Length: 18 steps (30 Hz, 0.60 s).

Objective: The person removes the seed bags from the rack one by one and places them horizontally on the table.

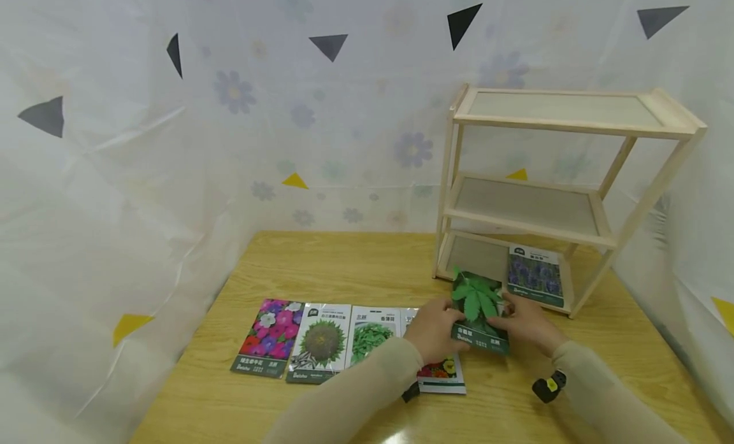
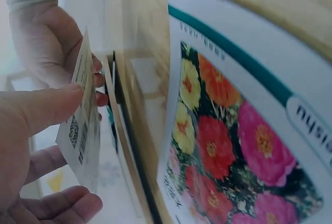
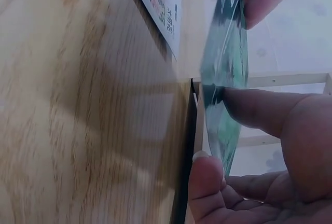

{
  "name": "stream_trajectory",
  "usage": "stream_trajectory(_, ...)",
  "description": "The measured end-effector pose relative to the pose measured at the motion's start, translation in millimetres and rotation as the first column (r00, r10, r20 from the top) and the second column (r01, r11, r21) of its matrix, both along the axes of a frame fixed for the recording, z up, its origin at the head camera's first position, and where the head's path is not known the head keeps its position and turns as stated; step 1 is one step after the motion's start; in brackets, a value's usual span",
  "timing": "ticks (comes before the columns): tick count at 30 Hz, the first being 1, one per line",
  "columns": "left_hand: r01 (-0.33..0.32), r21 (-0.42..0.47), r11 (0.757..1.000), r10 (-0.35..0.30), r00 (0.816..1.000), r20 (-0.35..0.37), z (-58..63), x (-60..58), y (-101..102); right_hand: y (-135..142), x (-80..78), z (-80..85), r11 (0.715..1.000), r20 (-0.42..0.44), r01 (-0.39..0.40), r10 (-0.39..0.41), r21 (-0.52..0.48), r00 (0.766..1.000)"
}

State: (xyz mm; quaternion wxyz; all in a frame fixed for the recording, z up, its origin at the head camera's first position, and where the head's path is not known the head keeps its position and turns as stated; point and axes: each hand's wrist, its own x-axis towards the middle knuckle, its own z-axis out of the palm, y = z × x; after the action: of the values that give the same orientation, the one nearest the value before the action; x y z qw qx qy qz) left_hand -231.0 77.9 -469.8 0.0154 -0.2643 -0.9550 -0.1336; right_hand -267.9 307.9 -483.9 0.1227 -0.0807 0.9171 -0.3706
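A dark green seed packet with a leafy plant on its front is held between both hands, just in front of the shelf's lowest tier. My left hand grips its left edge, thumb on one face. On the opposite edge, my right hand pinches it between thumb and fingers. The left wrist view shows the packet edge-on, with a printed code on its pale back. A purple-flower seed packet lies on the lowest tier, beside the held one. Below the left hand is a packet with colourful flowers, partly covered in the head view.
A wooden three-tier shelf stands at the table's back right. Left of the hands, a row on the table includes a pink-and-purple flower packet, a packet with a round green plant and a leafy green packet.
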Motion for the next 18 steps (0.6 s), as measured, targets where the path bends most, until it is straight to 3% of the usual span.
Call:
stream_trajectory(7,0.046,-0.174,0.984,-0.071,0.987,-0.143,8.3,17.8,6.9,3.7,12.9,10.2,0.999,0.013,-0.029,0.029,-0.016,0.999)
stream_trajectory(12,0.052,-0.206,0.977,-0.089,0.981,-0.172,8.9,28.5,12.1,6.9,20.5,12.9,0.998,-0.024,-0.054,0.055,0.015,0.998)
stream_trajectory(18,0.051,-0.234,0.971,-0.095,0.979,-0.18,1.6,36.5,17.7,11.7,29.4,7.6,0.996,-0.06,-0.072,0.075,0.054,0.995)
